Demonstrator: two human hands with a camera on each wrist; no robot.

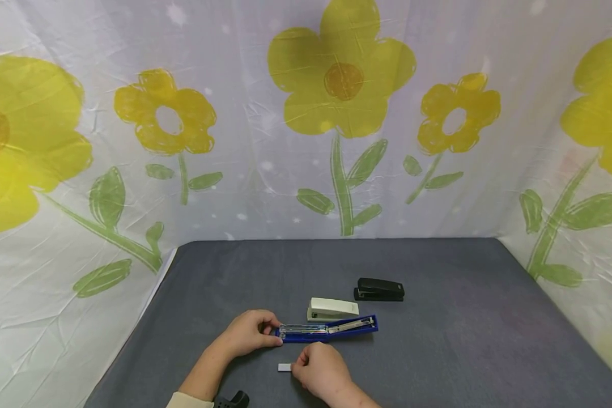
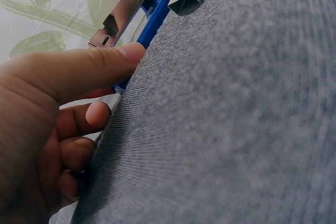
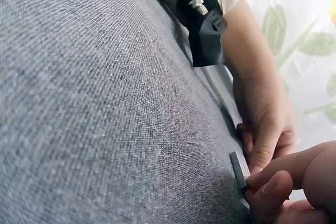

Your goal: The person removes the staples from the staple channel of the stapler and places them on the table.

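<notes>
A blue stapler (image 1: 304,339) lies opened out flat on the dark grey cloth, its metal tray facing up. My left hand (image 1: 249,333) pinches its left end between thumb and fingers; the thumb lies on the blue edge of the stapler (image 2: 155,22) in the left wrist view. Closer to me, my right hand (image 1: 324,367) pinches a strip of staples (image 1: 284,367) by one end. The free end of the staple strip (image 3: 238,167) points left, just above or on the cloth; I cannot tell which. Part of the strip is hidden by the right fingers.
A white stapler (image 1: 333,309) stands right behind the blue one. Farther back and to the right is a black stapler (image 1: 379,289). A flower-printed curtain (image 1: 255,187) hangs around the grey table (image 1: 464,340). A black wrist device (image 1: 232,400) sits on the left forearm.
</notes>
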